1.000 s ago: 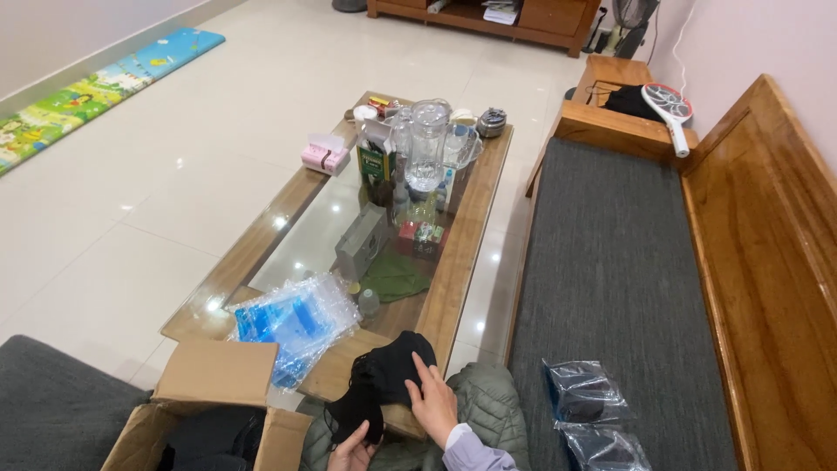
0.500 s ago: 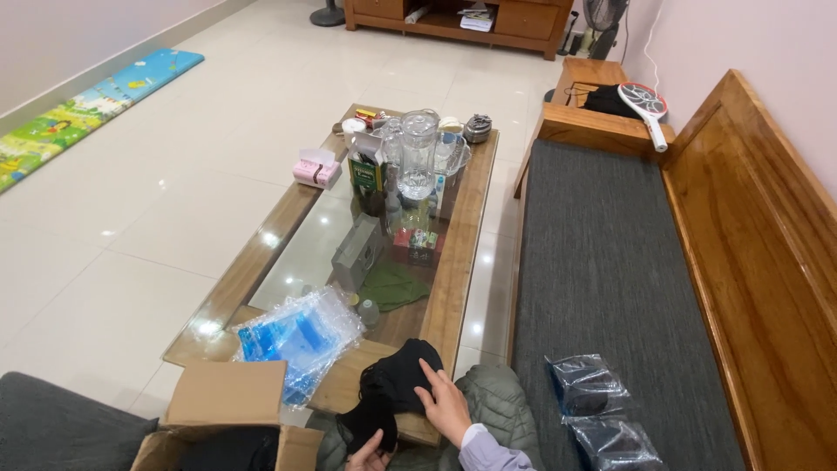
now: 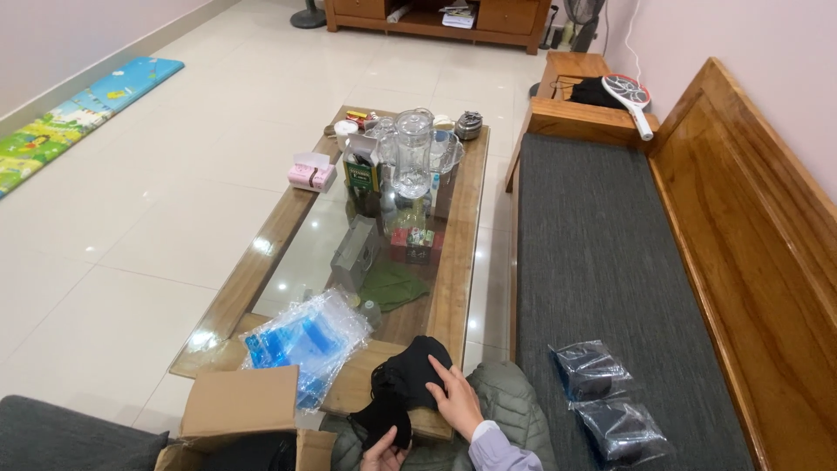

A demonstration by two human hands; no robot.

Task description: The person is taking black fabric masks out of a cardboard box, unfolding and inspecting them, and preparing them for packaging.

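A black fabric piece (image 3: 408,379) lies over the near end of the wooden glass-topped coffee table (image 3: 458,249). My right hand (image 3: 456,399) rests flat on its right side, fingers spread. My left hand (image 3: 384,453) shows only at the bottom edge, fingers pinching the fabric's hanging lower end (image 3: 382,423). A pile of clear and blue plastic bags (image 3: 301,342) lies just left of the fabric. An open cardboard box (image 3: 240,414) stands below the table's near corner.
Two bagged dark items (image 3: 606,406) lie on the grey bench cushion (image 3: 602,253) to my right. Farther along the table stand a glass pitcher (image 3: 411,161), jars, a pink tissue box (image 3: 311,173) and a grey box (image 3: 356,253). A racket-shaped swatter (image 3: 628,98) rests on the side table.
The view has tilted so the table and bench sit slightly lower and nearer. My right hand stays on the black fabric; my left hand remains under its lower end.
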